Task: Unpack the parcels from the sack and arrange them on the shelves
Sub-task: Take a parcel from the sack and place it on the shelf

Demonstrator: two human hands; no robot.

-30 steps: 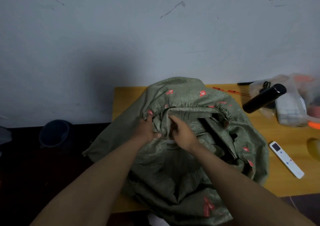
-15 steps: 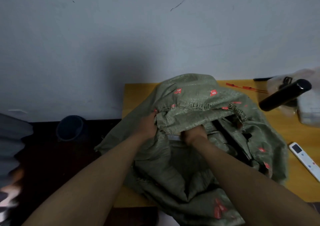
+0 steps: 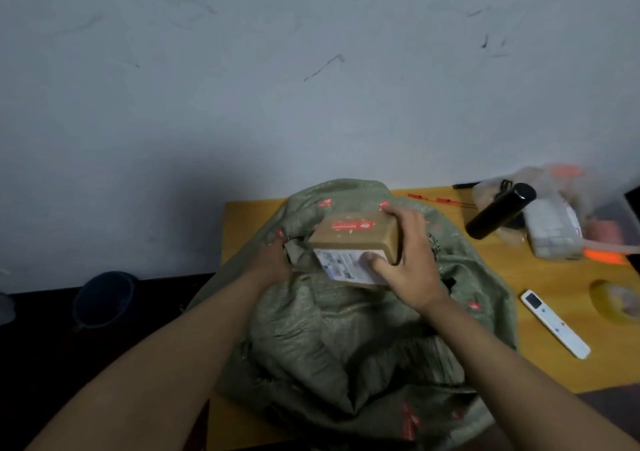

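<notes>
The right hand point(image 3: 408, 260) is gripping a brown cardboard parcel point(image 3: 355, 246) above the mouth of the green woven sack point(image 3: 346, 340); the thumb is lying across the white shipping label point(image 3: 348, 266) on the near face and the fingers are curling over the far right edge, so that side of the box is hidden. The label print is too blurred to read; a red strip on the top face is likewise illegible. The left hand point(image 3: 272, 263) is clutching a fold of sack fabric at the opening, just left of the parcel, its fingertips buried in the cloth and not showing. The sack is slumping over most of the yellow wooden table point(image 3: 568, 357), covering the near left corner; what it is holding inside cannot be told, as the opening is blocked by the parcel and the hands. To the right on the table, a black cylindrical bottle point(image 3: 500, 214) is leaning against a clear plastic bag point(image 3: 554, 222) whose contents are smeared by motion blur. A white remote control point(image 3: 555, 323) is lying flat near the sack's right edge, and a roll of tape point(image 3: 613, 300) beyond it is only faintly showing. A dark bucket point(image 3: 104, 298) is sitting on the dim floor at the left, hard to make out. Both forearms are being cut off by the bottom edge.
</notes>
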